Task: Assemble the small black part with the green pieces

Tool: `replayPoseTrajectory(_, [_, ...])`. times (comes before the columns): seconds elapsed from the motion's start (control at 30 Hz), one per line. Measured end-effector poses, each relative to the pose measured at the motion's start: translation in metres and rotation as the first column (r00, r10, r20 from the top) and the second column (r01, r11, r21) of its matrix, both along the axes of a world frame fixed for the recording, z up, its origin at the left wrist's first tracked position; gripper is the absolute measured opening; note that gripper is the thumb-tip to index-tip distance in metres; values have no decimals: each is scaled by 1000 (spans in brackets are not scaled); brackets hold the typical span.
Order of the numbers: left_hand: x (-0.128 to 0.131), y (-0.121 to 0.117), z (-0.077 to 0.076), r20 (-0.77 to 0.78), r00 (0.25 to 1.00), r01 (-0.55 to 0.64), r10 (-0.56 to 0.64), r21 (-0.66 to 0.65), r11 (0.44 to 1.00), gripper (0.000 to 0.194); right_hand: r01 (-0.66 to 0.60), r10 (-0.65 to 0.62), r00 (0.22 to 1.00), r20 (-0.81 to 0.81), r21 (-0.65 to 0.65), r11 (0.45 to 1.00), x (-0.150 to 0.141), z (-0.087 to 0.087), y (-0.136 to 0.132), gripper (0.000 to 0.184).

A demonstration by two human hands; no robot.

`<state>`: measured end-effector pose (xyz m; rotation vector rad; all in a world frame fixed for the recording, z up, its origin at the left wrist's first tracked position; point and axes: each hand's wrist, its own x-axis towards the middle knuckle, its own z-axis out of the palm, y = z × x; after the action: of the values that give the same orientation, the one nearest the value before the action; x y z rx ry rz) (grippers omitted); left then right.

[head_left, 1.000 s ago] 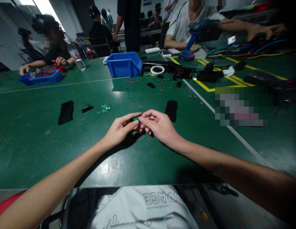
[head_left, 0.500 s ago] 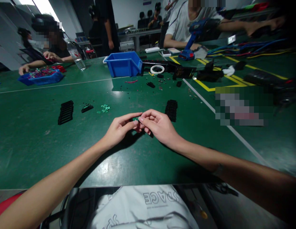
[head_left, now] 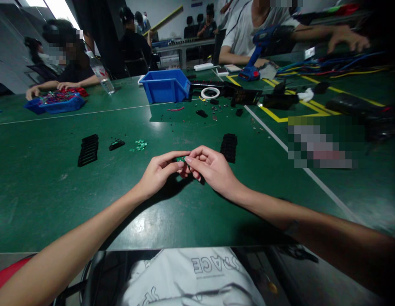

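Observation:
My left hand (head_left: 162,170) and my right hand (head_left: 210,168) meet over the green table (head_left: 146,227), fingertips touching. Between them is a small green circuit board (head_left: 181,159), mostly covered by the fingers. The left thumb and fingers pinch it from the left, and the right thumb presses at its right end. A bit of something dark shows under the right fingers, too hidden to name. Left of my hands lie a heap of small green boards (head_left: 141,145) and a black part with green bits on it (head_left: 116,145). Just behind my right hand is a stack of black plastic parts (head_left: 228,148).
A ribbed black part (head_left: 88,150) lies at left. Farther back are a blue bin (head_left: 166,86), a white tape ring (head_left: 210,93), scattered screws, a blue cordless drill (head_left: 253,55) and a water bottle (head_left: 103,78). Co-workers sit across the table, one by a blue tray (head_left: 65,104).
My hands stay nearly still; slightly more of the green board shows between them. In the background a standing person has moved left, and the co-worker at right has spread their hand above the wires.

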<state>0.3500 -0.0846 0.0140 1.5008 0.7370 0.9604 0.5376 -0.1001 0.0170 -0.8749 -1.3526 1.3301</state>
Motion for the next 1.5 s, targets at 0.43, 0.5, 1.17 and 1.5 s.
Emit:
replayPoseTrajectory(0.43, [0,-1,-1,5,998,59,-59,3,998,32,-49,49,999,2,-35,998,-1,-5,1,32])
replayPoseTrajectory(0.5, [0,-2,0,8,997,80,-80,0,997,32,-65,65,996,53,-1,998,-1,-4,0,30])
replayPoseTrajectory(1.17, [0,-1,-2,24,996,91,-91,-7,996,36,-55,48,991,122,56,997,-2,-2,-5,27])
replayPoseTrajectory(1.5, [7,-12,-2,-59,990,-119,130,164,979,35,-10,8,998,68,37,999,-6,-6,-6,32])
